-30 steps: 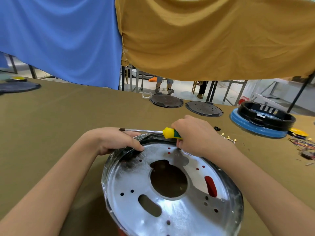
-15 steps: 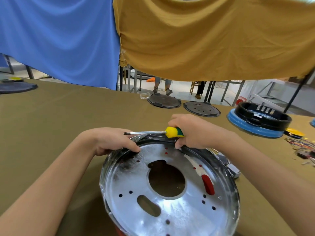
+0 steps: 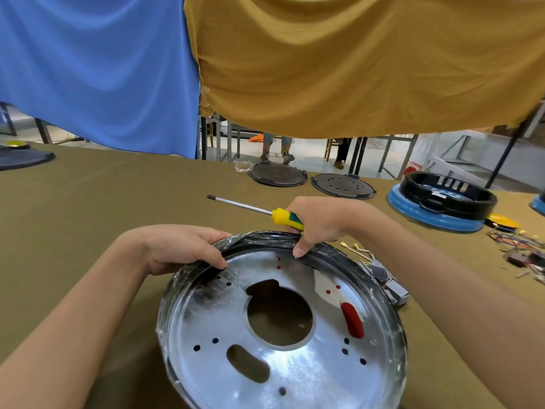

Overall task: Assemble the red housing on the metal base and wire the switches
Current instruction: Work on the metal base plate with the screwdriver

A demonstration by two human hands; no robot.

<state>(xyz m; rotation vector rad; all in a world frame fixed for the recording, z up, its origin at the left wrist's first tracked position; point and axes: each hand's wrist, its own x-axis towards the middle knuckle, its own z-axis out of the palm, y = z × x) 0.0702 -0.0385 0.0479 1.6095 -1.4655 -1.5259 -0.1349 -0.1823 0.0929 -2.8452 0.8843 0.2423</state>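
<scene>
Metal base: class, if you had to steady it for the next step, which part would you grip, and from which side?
Grip the raised rim of the metal base, coming from the far edge, one hand each side. The plate is flat and shiny with only holes in it, so the lip is probably the sole purchase. The left hand already holds it there; the right hand touches it while gripping the screwdriver.

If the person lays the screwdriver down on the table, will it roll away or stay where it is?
The screwdriver would probably roll a little: its shaft is round and thin. The table is covered with cloth, which should stop it soon. The thick handle, now in the right hand, likely carries most of the weight.
</scene>
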